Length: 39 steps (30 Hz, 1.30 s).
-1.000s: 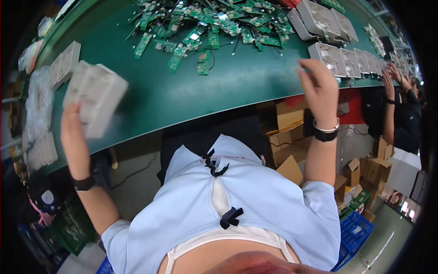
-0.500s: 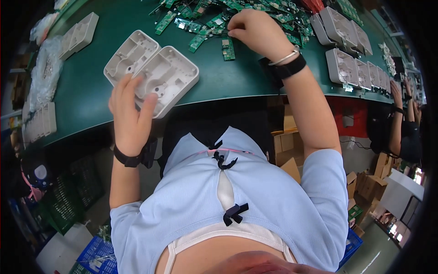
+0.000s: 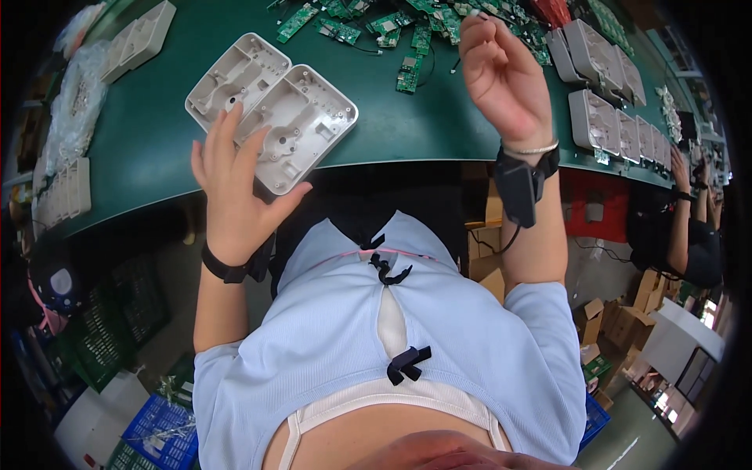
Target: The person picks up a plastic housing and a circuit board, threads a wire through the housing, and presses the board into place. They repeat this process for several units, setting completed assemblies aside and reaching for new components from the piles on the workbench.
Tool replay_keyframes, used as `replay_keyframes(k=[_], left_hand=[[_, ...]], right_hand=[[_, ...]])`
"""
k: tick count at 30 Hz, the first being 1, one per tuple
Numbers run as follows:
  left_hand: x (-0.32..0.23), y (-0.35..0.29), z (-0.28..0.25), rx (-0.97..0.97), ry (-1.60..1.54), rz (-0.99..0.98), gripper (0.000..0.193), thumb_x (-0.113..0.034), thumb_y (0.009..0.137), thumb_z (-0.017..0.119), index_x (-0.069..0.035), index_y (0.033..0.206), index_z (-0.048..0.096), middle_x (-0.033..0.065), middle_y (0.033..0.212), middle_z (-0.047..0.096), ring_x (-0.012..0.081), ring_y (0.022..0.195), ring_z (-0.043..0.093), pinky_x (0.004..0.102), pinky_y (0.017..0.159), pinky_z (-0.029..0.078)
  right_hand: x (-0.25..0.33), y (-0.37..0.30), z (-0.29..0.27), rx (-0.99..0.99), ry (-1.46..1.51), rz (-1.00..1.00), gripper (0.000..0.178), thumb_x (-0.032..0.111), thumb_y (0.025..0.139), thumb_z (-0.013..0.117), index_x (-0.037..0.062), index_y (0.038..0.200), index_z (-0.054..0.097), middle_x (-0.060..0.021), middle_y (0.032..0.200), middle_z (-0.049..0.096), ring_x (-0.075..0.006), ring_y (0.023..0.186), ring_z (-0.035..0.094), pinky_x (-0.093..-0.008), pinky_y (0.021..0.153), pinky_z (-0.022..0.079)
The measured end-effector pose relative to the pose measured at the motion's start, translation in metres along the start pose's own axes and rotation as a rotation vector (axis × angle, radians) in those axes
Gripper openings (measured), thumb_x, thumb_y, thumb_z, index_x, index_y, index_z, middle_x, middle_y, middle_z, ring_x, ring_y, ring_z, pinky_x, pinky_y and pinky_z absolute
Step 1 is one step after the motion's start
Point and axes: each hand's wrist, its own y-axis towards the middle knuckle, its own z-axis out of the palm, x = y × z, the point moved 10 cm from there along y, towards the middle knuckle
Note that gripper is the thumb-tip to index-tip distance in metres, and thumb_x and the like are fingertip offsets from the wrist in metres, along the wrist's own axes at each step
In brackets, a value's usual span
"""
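Note:
Two joined halves of a white plastic housing, the left half [image 3: 244, 69] and the right half [image 3: 319, 106], lie hollow side up on the green table. My left hand [image 3: 235, 180] is open at their near edge, its fingertips over the housing and its thumb apart. Farther right, my right hand [image 3: 507, 82] is raised with the palm turned up and the fingers curled together. A small pale tip shows at its fingertips, too small to name. To the left of that hand lies a green circuit board [image 3: 408, 73] with a dark wire, near a pile of circuit boards [image 3: 392, 22].
More white housings [image 3: 597, 117] stand in rows at the right, others [image 3: 139, 41] at the far left beside a clear plastic bag [image 3: 77, 106]. A co-worker's arm [image 3: 680, 211] reaches in at the right. Cardboard boxes [image 3: 627, 325] and a blue crate [image 3: 163, 432] are below table level.
My right hand has left the circuit boards, moved right and turned palm up. The housing has shifted slightly up and right, and my left hand's fingers have straightened over it.

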Motion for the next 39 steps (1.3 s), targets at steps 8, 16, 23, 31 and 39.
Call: replay_keyframes(k=[8,16,23,31,39], left_hand=[[-0.028,0.011,-0.022,-0.099,-0.031,0.067,0.075,-0.031,0.063,0.089,-0.013,0.132,0.065,0.0219,0.156,0.041,0.0452,0.146,0.037,0.0652,0.116,0.021],[-0.035,0.019,-0.014,-0.126,-0.310,0.035,0.089,-0.013,0.061,0.091,-0.008,0.142,0.055,0.0228,0.152,0.042,0.0431,0.138,0.046,0.0493,0.111,0.042],[-0.037,0.017,-0.023,-0.231,-0.430,0.015,0.110,-0.017,0.063,0.094,-0.002,0.155,0.035,0.0221,0.153,0.042,0.0394,0.137,0.048,0.0459,0.113,0.042],[-0.040,0.016,-0.022,-0.228,-0.337,0.066,0.109,-0.020,0.061,0.096,-0.001,0.151,0.039,0.0232,0.157,0.039,0.0405,0.143,0.043,0.0474,0.116,0.040],[-0.039,0.014,-0.019,-0.220,-0.371,0.053,0.108,-0.021,0.061,0.096,-0.002,0.151,0.039,0.0223,0.157,0.039,0.0408,0.145,0.040,0.0482,0.118,0.036]], right_hand=[[0.018,-0.038,0.002,-0.032,-0.572,-0.492,0.009,0.005,0.103,0.062,0.0028,0.111,0.065,-0.0127,0.118,0.068,-0.0205,0.106,0.068,-0.0283,0.085,0.058],[-0.075,-0.058,0.034,0.061,-1.449,-0.667,0.018,-0.012,0.090,0.069,-0.0014,0.105,0.066,-0.0144,0.110,0.072,-0.0226,0.096,0.072,-0.0318,0.086,0.059],[-0.108,-0.053,0.053,0.167,-1.665,-0.818,0.020,-0.015,0.084,0.072,-0.0012,0.098,0.067,-0.0158,0.107,0.074,-0.0253,0.095,0.073,-0.0320,0.083,0.058],[-0.112,-0.048,0.055,0.147,-1.755,-0.832,0.023,-0.014,0.080,0.075,0.0027,0.096,0.068,-0.0135,0.105,0.075,-0.0276,0.093,0.073,-0.0324,0.079,0.058],[-0.119,-0.050,0.070,0.267,-1.970,-0.860,0.025,-0.011,0.076,0.078,0.0037,0.093,0.067,-0.0111,0.101,0.075,-0.0296,0.092,0.073,-0.0349,0.080,0.058]])
